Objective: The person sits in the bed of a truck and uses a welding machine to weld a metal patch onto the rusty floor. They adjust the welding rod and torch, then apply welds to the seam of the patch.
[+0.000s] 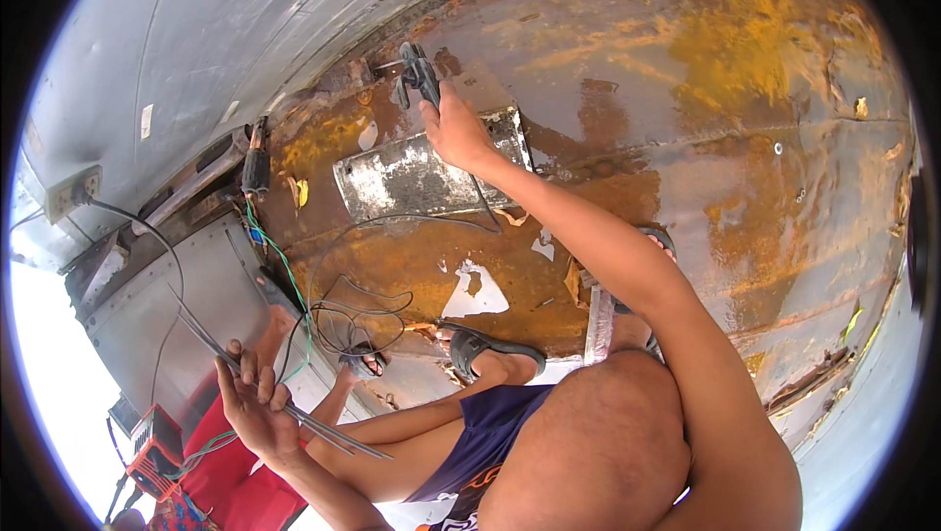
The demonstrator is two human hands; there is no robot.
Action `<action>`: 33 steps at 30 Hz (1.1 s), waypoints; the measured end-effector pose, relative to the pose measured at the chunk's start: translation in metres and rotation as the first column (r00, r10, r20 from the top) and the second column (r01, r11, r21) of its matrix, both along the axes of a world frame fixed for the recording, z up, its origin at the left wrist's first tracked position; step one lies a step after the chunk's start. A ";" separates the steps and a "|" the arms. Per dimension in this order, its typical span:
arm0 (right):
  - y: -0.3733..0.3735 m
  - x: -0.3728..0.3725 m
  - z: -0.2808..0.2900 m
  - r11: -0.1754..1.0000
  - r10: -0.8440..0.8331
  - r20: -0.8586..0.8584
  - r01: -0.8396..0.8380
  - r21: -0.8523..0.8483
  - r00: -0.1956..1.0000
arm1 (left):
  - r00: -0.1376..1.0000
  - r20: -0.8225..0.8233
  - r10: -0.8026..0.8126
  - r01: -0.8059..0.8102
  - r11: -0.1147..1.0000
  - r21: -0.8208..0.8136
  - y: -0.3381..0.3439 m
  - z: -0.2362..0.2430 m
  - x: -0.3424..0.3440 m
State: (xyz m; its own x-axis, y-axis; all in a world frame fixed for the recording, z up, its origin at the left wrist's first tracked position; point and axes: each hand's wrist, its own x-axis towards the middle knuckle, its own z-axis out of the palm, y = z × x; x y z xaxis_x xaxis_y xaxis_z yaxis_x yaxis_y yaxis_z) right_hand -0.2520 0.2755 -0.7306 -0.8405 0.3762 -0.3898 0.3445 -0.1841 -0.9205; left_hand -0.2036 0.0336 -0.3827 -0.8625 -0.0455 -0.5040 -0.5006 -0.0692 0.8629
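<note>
Right hand (459,131) around black clamp (421,72), left hand (257,411) holding grey rods (316,422), count unclear, rusty floor (676,188)

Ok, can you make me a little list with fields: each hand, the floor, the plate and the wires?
Left hand: holding thin grey rods
Right hand: gripping a black clamp-like tool
Floor: rusty metal, brown and orange
Plate: patchy white and black, lying on the floor
Wires: a dark cable tangle near sandalled feet; thin green wire too
</note>
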 end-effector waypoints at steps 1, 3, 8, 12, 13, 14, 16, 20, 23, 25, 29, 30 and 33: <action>0.004 -0.002 -0.005 0.998 -0.033 -0.019 0.032 -0.060 0.999 | 1.000 0.001 -0.006 0.006 1.000 0.010 0.002 -0.001 -0.002; 0.016 -0.001 -0.007 0.905 -0.128 0.027 0.128 -0.405 0.991 | 1.000 -0.001 -0.009 0.009 1.000 0.025 0.002 -0.003 -0.003; 0.030 0.004 0.005 0.992 -0.033 -0.087 0.043 0.115 0.996 | 1.000 0.005 -0.001 0.000 0.999 0.040 0.000 -0.003 -0.003; 0.024 -0.010 0.011 0.995 0.032 -0.008 -0.031 0.091 0.999 | 1.000 0.008 0.012 -0.012 0.999 0.041 0.000 -0.004 -0.004; 0.022 -0.012 0.008 0.996 0.042 0.006 -0.042 0.076 0.999 | 1.000 0.008 0.017 -0.018 0.999 0.040 0.001 -0.005 -0.005; 0.019 -0.014 0.006 0.992 0.016 -0.048 -0.010 0.127 0.999 | 1.000 0.007 0.012 -0.012 0.999 0.040 0.002 -0.006 -0.006; 0.010 -0.013 0.003 0.974 -0.020 -0.153 0.054 0.222 0.988 | 1.000 0.009 0.008 -0.008 0.999 0.037 0.002 -0.008 -0.005; 0.001 -0.007 0.015 0.985 0.075 -0.072 -0.063 0.159 0.995 | 1.000 0.013 0.017 -0.017 0.998 0.061 -0.006 -0.005 -0.003; 0.001 0.004 0.014 0.986 0.069 -0.065 -0.058 0.155 0.995 | 1.000 0.019 0.001 -0.002 0.997 0.083 -0.006 -0.008 -0.005; 0.005 0.008 0.020 0.992 0.073 -0.030 -0.070 0.107 0.997 | 1.000 0.009 -0.018 0.017 0.997 0.070 -0.005 -0.008 -0.005; 0.008 0.006 0.019 0.989 0.102 0.029 -0.104 0.101 0.994 | 1.000 0.011 -0.023 0.023 0.998 0.054 -0.007 -0.008 -0.005; 0.011 0.007 0.024 0.989 0.119 0.067 -0.124 0.083 0.991 | 1.000 0.009 -0.020 0.020 0.998 0.052 -0.006 -0.008 -0.005; 0.011 0.010 0.015 0.988 0.107 -0.023 -0.103 0.119 0.994 | 1.000 0.008 -0.013 0.013 0.998 0.059 -0.005 -0.007 -0.006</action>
State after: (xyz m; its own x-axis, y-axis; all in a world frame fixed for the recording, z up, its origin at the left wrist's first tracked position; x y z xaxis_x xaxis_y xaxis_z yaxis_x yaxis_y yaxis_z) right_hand -0.2421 0.2863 -0.7157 -0.8881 0.3270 -0.3230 0.3289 -0.0388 -0.9436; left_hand -0.2093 0.0289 -0.3900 -0.8586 -0.0044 -0.5127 -0.5090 -0.1129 0.8533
